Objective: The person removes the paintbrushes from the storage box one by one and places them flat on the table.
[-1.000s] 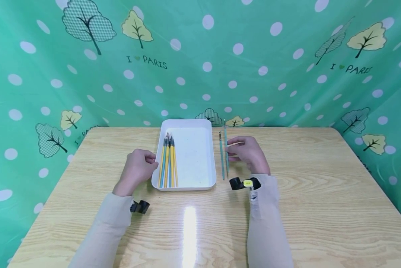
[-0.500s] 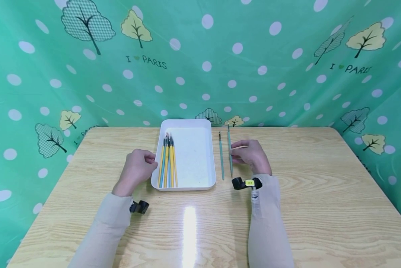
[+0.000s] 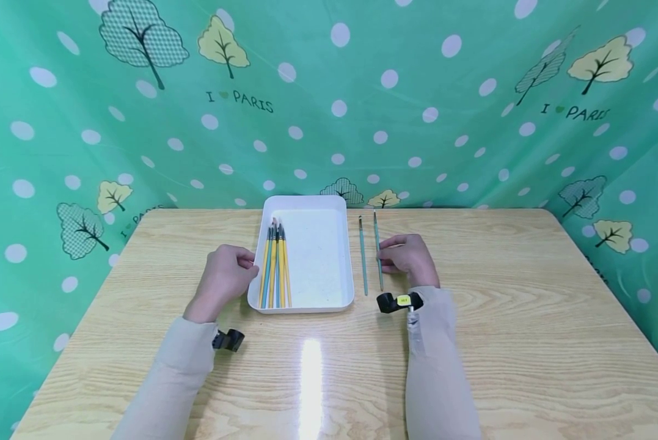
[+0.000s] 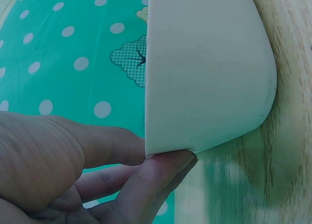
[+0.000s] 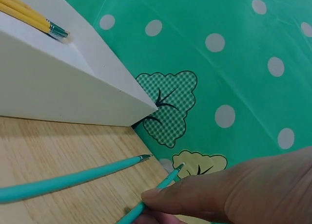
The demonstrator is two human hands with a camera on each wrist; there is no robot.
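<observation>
My left hand (image 3: 227, 276) pinches the left edge of a white tray (image 3: 322, 250), thumb at the rim and fingers against the outer wall, as the left wrist view shows. Inside the tray, along its left side, lie several yellow and blue paintbrushes (image 3: 276, 269), bristles pointing away. Right of the tray, my right hand (image 3: 408, 255) holds a slim teal paintbrush (image 3: 377, 235) between thumb and fingers, its tip away from me. Between that brush and the tray lies another teal paintbrush (image 5: 73, 177), on the table. The fingers under the right thumb are partly hidden.
A light wood table (image 3: 526, 318) carries everything. Behind it and at both sides hangs a green dotted cloth (image 3: 329, 91), close to the tray's far end. A bright glare strip (image 3: 310, 385) marks the table in front of the tray.
My right hand has shifted the held teal paintbrush slightly right and nearer to me, away from the other teal brush. The left hand and tray stay in place.
</observation>
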